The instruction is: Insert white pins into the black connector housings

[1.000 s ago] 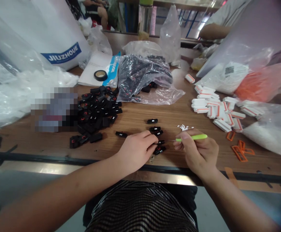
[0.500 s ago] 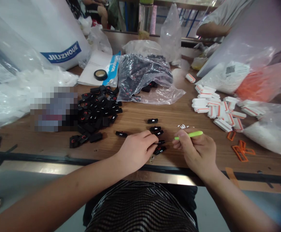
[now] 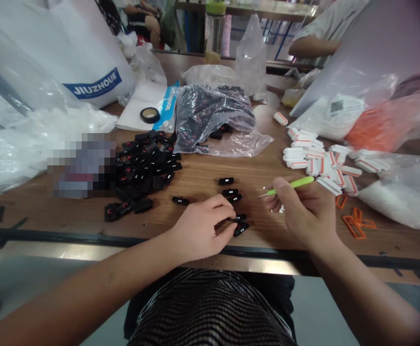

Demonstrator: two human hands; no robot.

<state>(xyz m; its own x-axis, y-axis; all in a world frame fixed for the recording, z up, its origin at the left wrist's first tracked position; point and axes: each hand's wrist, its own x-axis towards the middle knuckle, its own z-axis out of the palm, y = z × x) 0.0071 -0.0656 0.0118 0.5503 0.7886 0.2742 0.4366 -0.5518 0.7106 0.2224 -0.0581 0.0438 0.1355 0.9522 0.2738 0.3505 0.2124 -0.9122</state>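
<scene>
My left hand (image 3: 202, 228) rests on the table at the centre, thumb and fingertips closed at the end of a small black connector housing (image 3: 240, 217). Just below it lies another black connector with rows of holes (image 3: 241, 229). Pinched in my right hand (image 3: 309, 211) is a thin needle pick with a green handle (image 3: 298, 183); its tip points left, apart from the connectors. Tiny white pieces (image 3: 281, 209) lie by the right fingers, partly hidden. Above my left hand sit several black connectors with white dots (image 3: 226, 181).
A heap of black housings (image 3: 143, 166) lies left, below a plastic bag of more (image 3: 213, 115). White parts with orange stripes (image 3: 314, 154) and loose orange frames (image 3: 354, 226) are on the right. Black tape (image 3: 149, 115) sits on papers. Other people sit across the table.
My right hand has lifted and drawn the pick back from the connector, up and to the right. My left fingers have parted slightly but remain at the connector.
</scene>
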